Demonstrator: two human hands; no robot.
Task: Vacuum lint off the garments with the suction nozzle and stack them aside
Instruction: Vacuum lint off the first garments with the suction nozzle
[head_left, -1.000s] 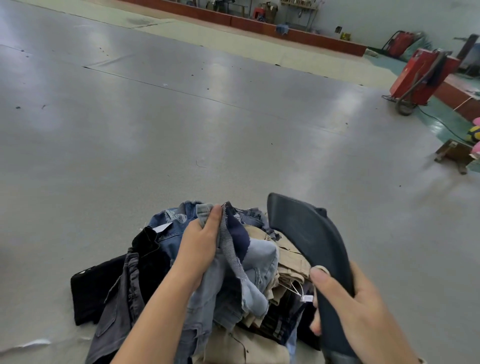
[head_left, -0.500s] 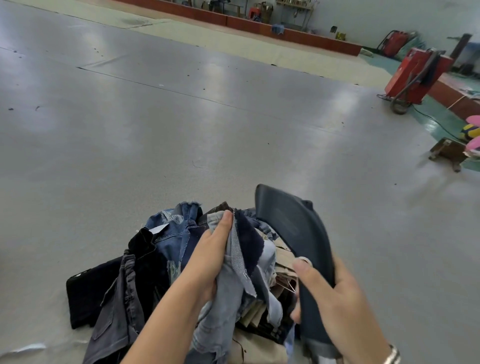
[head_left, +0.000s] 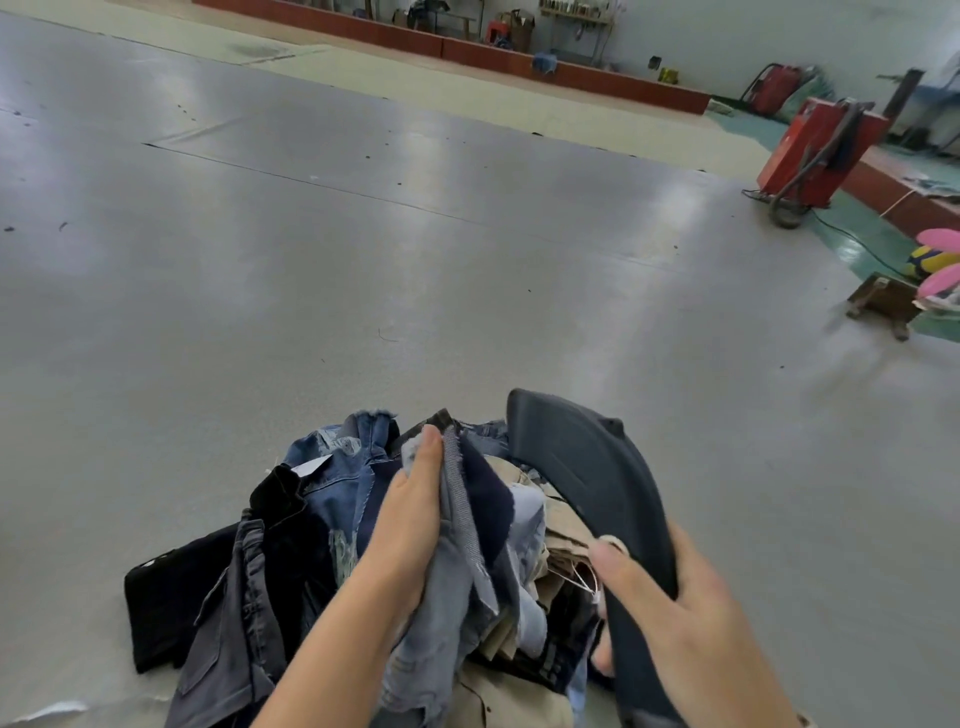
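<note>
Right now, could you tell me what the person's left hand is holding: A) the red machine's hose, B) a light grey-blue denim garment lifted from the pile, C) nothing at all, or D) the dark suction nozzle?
B: the left hand grips a fold of the light denim garment above the pile of clothes, while the right hand holds the dark suction nozzle.

The scene is evenly bright under soft daylight. Pale streaks of glare run down the glossy grey floor (head_left: 363, 249) from the top of the frame. Shadows are faint. The wide lens bends lines near the edges. The right hand (head_left: 691, 618) at lower right is slightly motion-blurred; the far background is soft.
</note>
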